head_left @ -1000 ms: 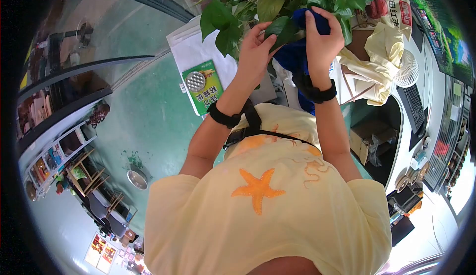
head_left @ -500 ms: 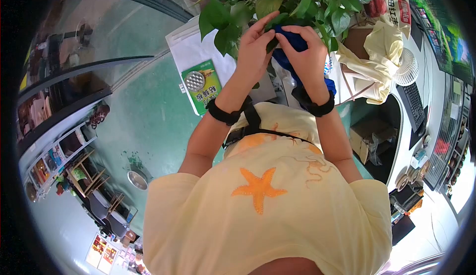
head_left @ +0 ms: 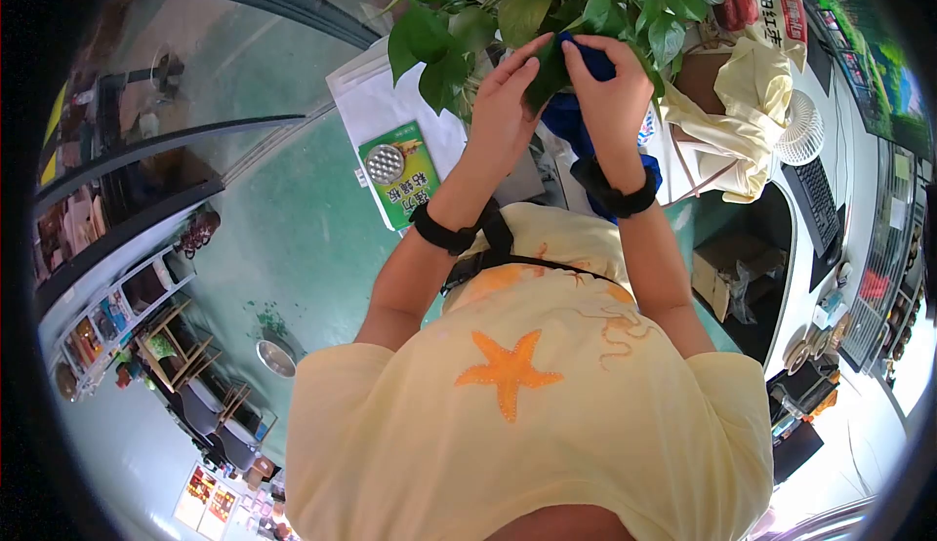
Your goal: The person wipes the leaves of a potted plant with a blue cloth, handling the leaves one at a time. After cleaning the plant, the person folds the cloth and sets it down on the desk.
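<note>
At the near edge of the leafy plant [head_left: 597, 11], the left hand [head_left: 503, 117] pinches a smooth, dark green leaf [head_left: 547, 78], its grip closed to the leaf's thickness between thumb and fingers. The right hand [head_left: 610, 102], just beside it, has its grip bent round a bunched blue cloth [head_left: 597, 63], thumb and forefinger nearly meeting at the leaf's edge. Nearer the person than the plant and to its left, a green and yellow packet [head_left: 415, 190] carries bold Chinese characters, upside down, the last apparently 板; a round, dimpled metal piece [head_left: 385, 164] sits on it. Both rest on a surface with white paper [head_left: 434, 112]. Right of the plant stands a glossy bag [head_left: 786, 29] with dark characters including 田红 and a red label too small to read. Nearer than that bag, right of the plant, lie a creased, pale yellow cloth [head_left: 752, 102] and a round, ribbed white fan [head_left: 802, 131].
</note>
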A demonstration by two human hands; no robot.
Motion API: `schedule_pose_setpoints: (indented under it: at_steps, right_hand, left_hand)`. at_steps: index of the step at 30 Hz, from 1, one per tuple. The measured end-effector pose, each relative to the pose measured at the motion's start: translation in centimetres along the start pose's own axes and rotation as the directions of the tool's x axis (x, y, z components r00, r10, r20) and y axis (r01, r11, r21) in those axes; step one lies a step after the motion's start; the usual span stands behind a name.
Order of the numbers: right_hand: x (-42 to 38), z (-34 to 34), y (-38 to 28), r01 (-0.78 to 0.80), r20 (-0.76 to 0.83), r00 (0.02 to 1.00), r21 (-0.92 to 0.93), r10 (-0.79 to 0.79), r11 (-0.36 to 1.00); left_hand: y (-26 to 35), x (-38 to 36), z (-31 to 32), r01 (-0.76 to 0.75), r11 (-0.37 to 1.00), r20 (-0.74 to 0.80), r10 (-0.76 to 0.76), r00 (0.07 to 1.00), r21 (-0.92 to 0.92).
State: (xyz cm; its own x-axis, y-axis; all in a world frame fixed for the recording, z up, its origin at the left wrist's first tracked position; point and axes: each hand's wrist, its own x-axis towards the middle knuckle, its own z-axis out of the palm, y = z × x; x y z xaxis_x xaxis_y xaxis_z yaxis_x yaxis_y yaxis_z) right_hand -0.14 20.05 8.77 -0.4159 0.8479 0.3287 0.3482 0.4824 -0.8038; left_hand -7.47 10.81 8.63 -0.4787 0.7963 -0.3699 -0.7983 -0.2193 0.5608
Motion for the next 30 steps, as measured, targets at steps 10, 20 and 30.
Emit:
schedule_pose_setpoints:
  at_steps: [10, 20, 30]
  right_hand:
    - [-1.1, -0.3, -0.6, 0.105, 0.078, 0.99, 0.124, -0.115, 0.987]
    - [-1.4, -1.0, -0.2, 0.152, 0.131, 0.976, 0.165, -0.175, 0.974]
    - [-2.6, -4.5, 1.7, 0.17, 0.447, 0.869, 0.132, -0.212, 0.976]
  left_hand:
    - [0.5, -0.5, 1.0, 0.062, 0.998, -0.019, -0.062, 0.998, 0.003]
    - [0.6, -0.5, 0.8, 0.094, 0.995, 0.036, -0.093, 0.995, -0.038]
    - [-1.6, -0.3, 0.5, -0.095, 0.777, 0.211, -0.05, 0.976, 0.622]
